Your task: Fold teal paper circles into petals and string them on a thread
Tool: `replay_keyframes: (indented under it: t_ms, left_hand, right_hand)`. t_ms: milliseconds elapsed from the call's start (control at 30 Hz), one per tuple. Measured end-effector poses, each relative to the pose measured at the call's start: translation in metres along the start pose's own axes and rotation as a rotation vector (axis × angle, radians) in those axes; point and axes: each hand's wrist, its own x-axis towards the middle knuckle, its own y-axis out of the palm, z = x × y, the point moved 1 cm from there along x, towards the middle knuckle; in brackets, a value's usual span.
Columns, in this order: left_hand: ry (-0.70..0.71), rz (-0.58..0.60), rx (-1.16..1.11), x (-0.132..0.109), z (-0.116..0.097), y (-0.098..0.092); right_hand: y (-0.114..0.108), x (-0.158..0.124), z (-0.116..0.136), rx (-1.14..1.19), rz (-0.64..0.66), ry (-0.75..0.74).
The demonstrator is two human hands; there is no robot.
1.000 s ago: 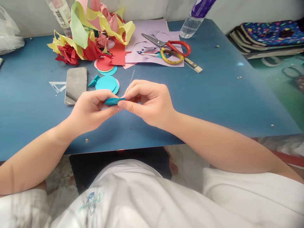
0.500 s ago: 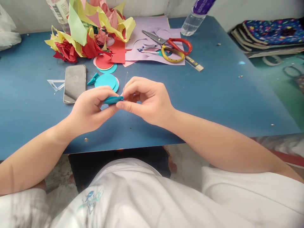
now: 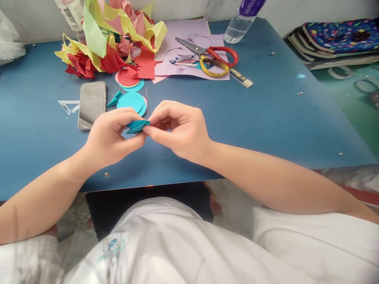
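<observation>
My left hand and my right hand meet above the blue table. Both pinch a small folded teal paper piece between thumb and fingers. A thin needle-like stick rises from my right fingers. Just beyond my hands lie teal paper circles and a small teal paper cone.
A phone and a clear set square lie at the left. Behind are a heap of red, yellow and green paper scraps, red and teal circles, scissors on lilac paper, a ruler and two bottles.
The thin stick in my right fingers has swung from leaning right to nearly upright. The teal piece has tilted slightly and my hands sit a little further left.
</observation>
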Motion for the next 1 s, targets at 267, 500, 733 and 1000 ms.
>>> replay_keyframes:
  t_ms: [267, 500, 733, 1000]
  left_hand:
    - [0.005, 0.003, 0.067, 0.000, -0.007, -0.001]
    - [0.065, -0.005, 0.055, -0.002, -0.003, 0.001]
    - [0.050, 0.001, 0.066, -0.005, -0.007, -0.002]
    - [-0.001, 0.049, 0.183, -0.004, -0.005, -0.004]
  right_hand:
    - [-0.003, 0.000, 0.006, 0.001, -0.010, -0.052]
    - [-0.007, 0.005, 0.006, -0.108, 0.031, -0.138]
    - [-0.005, -0.002, -0.003, -0.259, 0.042, -0.254]
    - [-0.013, 0.002, 0.003, -0.379, 0.094, -0.507]
